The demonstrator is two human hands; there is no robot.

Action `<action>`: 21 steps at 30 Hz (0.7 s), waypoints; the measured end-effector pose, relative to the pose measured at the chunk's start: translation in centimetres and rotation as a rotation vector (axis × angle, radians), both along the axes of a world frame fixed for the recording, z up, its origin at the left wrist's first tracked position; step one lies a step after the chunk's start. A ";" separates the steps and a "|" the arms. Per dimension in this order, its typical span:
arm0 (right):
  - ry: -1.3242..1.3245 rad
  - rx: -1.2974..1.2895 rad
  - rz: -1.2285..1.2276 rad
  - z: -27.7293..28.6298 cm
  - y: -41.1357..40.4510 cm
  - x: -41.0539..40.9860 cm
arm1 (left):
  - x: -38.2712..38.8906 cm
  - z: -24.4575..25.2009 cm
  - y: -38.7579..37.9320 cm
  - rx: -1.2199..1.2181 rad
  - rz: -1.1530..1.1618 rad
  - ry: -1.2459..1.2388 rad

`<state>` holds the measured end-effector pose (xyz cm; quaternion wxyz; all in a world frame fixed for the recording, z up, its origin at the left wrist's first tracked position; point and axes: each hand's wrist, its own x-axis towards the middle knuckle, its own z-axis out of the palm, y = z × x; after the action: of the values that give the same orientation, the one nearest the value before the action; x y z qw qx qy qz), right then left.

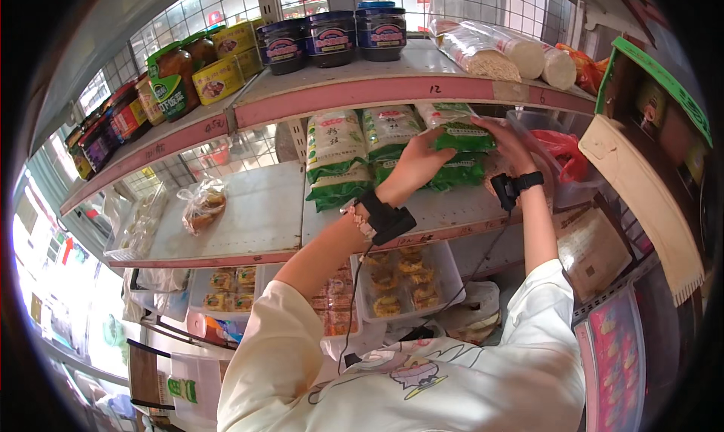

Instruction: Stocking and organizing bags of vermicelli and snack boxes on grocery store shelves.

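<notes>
On the middle shelf, plastic packs of dried vermicelli with green ends lie stacked in several columns. My left hand (418, 159) rests at the left side of the right-hand top pack (459, 128), its fingers spread and pointing up to the right. At that pack's right side is my right hand (506, 141), the fingers reaching over its upper right corner. The pack lies between both hands, on another green-ended pack (459, 172). Just left of it are the middle column (391, 128) and the left column (336, 143) of similar packs. A black strap device sits on each wrist.
Dark-lidded jars (331, 39) and wrapped rolls of noodles (492, 53) stand on the upper shelf. A knotted bag of brown food (205, 206) lies left on the middle shelf (254, 217). To the right are a clear bin (577, 191) with a red bag and a green-edged carton (662, 81).
</notes>
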<state>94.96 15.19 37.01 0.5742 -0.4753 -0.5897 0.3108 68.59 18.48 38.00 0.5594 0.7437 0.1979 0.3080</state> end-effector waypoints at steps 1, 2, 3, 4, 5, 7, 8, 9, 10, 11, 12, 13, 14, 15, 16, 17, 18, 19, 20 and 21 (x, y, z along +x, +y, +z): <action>0.034 -0.052 -0.040 -0.1 0.0 0.3 | -0.1 -0.3 0.0 -0.018 -0.018 0.005; 0.062 -0.094 -0.064 -0.3 0.2 0.5 | -0.3 -0.7 -0.2 0.010 -0.013 -0.070; 0.069 -0.112 -0.077 -0.5 0.6 0.7 | -0.5 -1.0 -0.1 -0.002 -0.005 -0.071; 0.083 -0.119 -0.084 -0.6 1.0 1.0 | -0.8 -1.2 -0.1 0.138 0.020 -0.103; 0.089 -0.107 -0.070 -0.7 1.5 1.3 | -1.1 -1.4 -0.1 0.259 0.049 -0.094; 0.095 -0.163 -0.124 -1.0 2.6 1.8 | -2.1 -2.0 -0.8 0.210 0.033 -0.157; 0.104 -0.209 -0.198 -1.1 3.0 2.1 | -2.7 -2.2 -1.3 0.165 0.019 -0.196; 0.086 -0.191 -0.149 -1.1 3.0 2.4 | -3.5 -2.3 -1.8 0.150 0.029 -0.186; 0.003 -0.129 -0.201 -1.0 2.9 2.6 | -4.3 -2.5 -2.3 0.133 -0.029 -0.208; -0.075 -0.114 -0.315 -1.0 2.9 2.6 | -5.1 -2.6 -2.9 0.120 -0.088 -0.238; -0.090 -0.069 -0.237 -0.8 2.3 2.6 | -6.2 -2.9 -3.4 0.097 -0.124 -0.204; -0.059 -0.083 -0.415 -0.4 0.5 2.8 | -7.5 -3.3 -4.1 0.095 -0.110 -0.210; -0.023 -0.068 -0.558 -0.4 -0.7 2.3 | -9.1 -3.7 -4.9 0.040 -0.182 -0.177; -0.035 -0.011 -0.615 -0.1 -1.5 1.6 | -10.7 -4.0 -5.5 0.017 -0.262 -0.162; 0.052 0.095 -0.658 -0.8 -3.0 0.1 | -12.3 -4.2 -6.4 0.046 -0.268 -0.151; 0.014 0.222 -0.694 -1.3 -4.3 -1.6 | -13.8 -4.4 -7.1 0.120 -0.269 -0.136; -0.017 0.274 -0.750 -1.5 -4.9 -3.5 | -15.3 -4.6 -7.7 0.074 -0.302 -0.125; -0.072 0.289 -0.776 -2.0 -6.1 -5.7 | -16.6 -4.8 -8.3 0.044 -0.316 -0.056; -0.086 0.330 -0.714 -2.5 -7.2 -8.2 | -17.7 -5.0 -8.7 0.038 -0.304 -0.086; -0.106 0.282 -0.640 -2.7 -7.9 -10.9 | -18.8 -5.3 -9.3 0.094 -0.300 -0.067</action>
<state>84.10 7.25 34.30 0.6711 -0.5676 -0.4769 0.0057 49.77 9.22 32.70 0.5700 0.7795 0.0513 0.2545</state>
